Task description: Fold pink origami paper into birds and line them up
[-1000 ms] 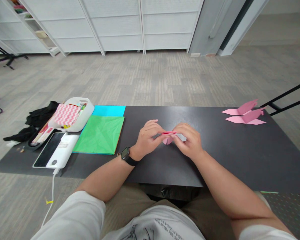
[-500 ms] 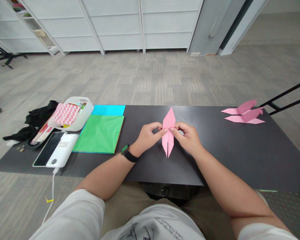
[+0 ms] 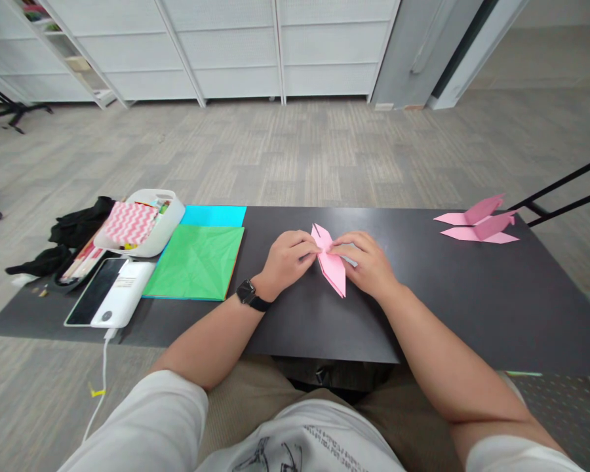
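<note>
"What am I getting at the hands?"

"I see one piece of folded pink paper (image 3: 333,267), smooth and sharply creased, a long shape pointed at both ends and narrow across the middle. It slants over the dark, flat table (image 3: 447,295), between both hands, its near tip angled to the right."

"And the grip?"

"Both sets of fingertips pinch it at the waist: left hand (image 3: 291,255) from one side, right hand (image 3: 366,265) from the other. I can't tell whether its tips touch the tabletop."

"Count the rest for me."

"Two angular pink paper birds (image 3: 492,227) side by side near the far right corner. One square green sheet (image 3: 196,262) on top, thin and faintly wrinkled, with blue paper (image 3: 219,215) showing beyond it. One rounded white basket (image 3: 171,226), and one black-strapped watch (image 3: 246,291) on the left wrist."
</note>
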Available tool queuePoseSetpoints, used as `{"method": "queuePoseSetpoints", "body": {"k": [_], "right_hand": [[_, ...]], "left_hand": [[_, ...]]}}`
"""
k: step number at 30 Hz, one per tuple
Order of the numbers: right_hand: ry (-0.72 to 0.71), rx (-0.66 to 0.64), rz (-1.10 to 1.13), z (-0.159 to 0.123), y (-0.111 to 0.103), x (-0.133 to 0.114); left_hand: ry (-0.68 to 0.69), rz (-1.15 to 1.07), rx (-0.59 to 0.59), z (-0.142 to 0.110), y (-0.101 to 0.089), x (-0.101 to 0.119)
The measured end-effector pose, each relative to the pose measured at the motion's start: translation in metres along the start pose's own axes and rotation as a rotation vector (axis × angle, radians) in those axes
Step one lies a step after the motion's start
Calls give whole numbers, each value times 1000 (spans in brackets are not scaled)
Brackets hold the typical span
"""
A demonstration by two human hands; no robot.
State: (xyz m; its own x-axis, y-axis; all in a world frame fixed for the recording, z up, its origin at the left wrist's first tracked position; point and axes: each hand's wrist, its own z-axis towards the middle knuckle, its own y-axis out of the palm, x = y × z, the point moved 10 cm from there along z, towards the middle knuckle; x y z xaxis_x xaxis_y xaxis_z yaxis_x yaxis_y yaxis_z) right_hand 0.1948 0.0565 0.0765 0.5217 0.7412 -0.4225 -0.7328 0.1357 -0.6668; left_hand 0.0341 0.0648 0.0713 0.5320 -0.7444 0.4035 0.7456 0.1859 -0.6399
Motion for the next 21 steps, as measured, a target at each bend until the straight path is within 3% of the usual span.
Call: {"method": "queuePoseSetpoints", "body": {"k": [7, 11, 15, 21], "right_hand": [[-3, -229, -63, -11, 26, 23], [42, -289, -60, -14, 36, 29], [65, -289, -79, -15, 41, 31], [72, -280, -87, -17, 47, 37]], "left_hand": [[-80, 27, -312, -7, 45, -18], [-49, 103, -448, -12, 55, -18], [-61, 149, -478, -13, 50, -16], [-84, 141, -418, -12, 47, -9]]}}
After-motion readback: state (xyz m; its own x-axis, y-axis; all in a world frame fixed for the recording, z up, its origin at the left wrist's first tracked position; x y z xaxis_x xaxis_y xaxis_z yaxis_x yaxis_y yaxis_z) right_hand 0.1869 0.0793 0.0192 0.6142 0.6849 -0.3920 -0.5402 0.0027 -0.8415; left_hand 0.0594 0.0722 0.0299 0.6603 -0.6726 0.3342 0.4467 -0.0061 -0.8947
